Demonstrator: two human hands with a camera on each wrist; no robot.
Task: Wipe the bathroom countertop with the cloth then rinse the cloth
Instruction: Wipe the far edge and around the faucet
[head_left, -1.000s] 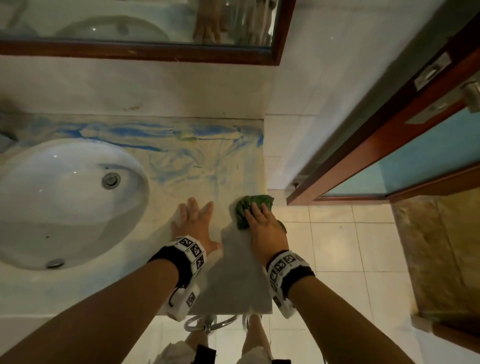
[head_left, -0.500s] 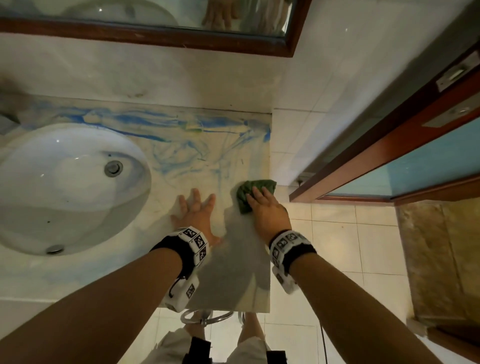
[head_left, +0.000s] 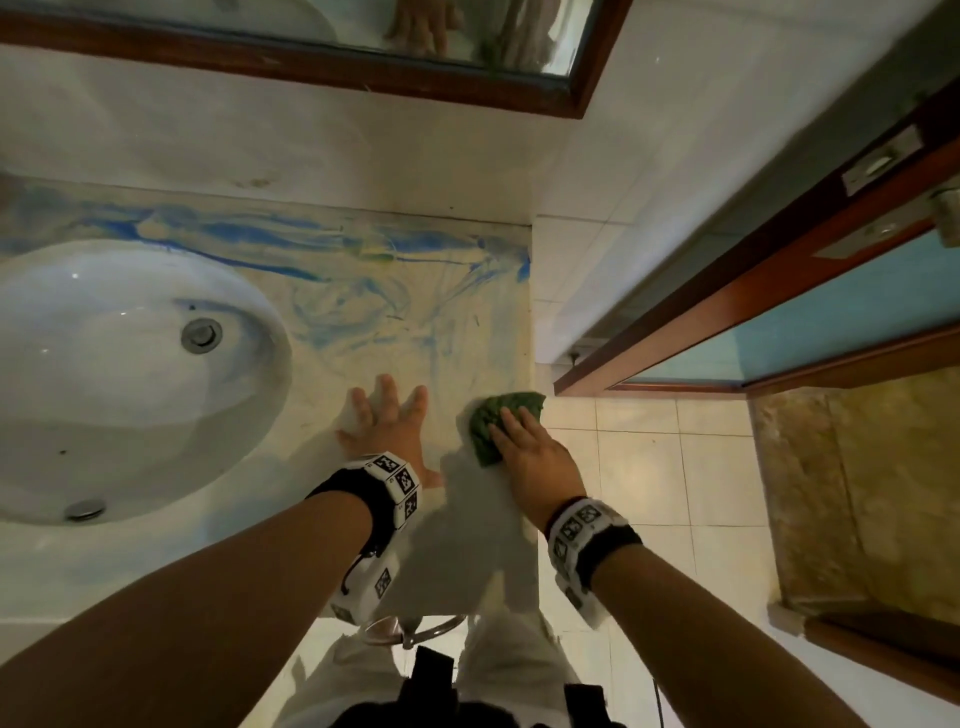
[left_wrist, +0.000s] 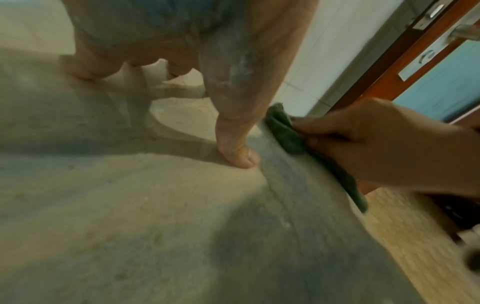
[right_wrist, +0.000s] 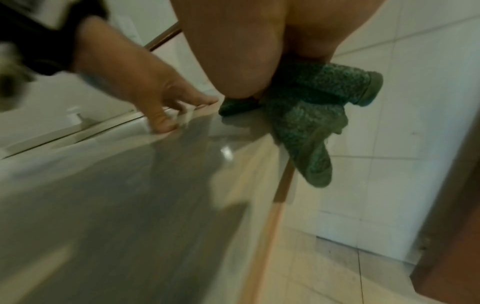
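Observation:
A crumpled green cloth (head_left: 493, 423) lies at the right edge of the pale countertop (head_left: 374, 322), which is streaked with blue smears. My right hand (head_left: 524, 441) presses flat on the cloth, fingers straight; part of the cloth (right_wrist: 309, 131) hangs over the counter's edge. My left hand (head_left: 387, 423) rests palm-down with spread fingers on the counter, just left of the cloth and beside the basin. In the left wrist view the cloth (left_wrist: 285, 131) sits under the right hand's fingers, close to my left thumb.
A white oval basin (head_left: 119, 384) with a metal drain (head_left: 201, 335) fills the counter's left. A wood-framed mirror (head_left: 363, 31) hangs on the wall behind. To the right are a tiled floor (head_left: 649, 467) and a wooden door (head_left: 779, 322) with blue panel.
Both hands hold nearly the same spots on the counter; the right hand with the cloth has shifted slightly toward the right edge, so more cloth overhangs it.

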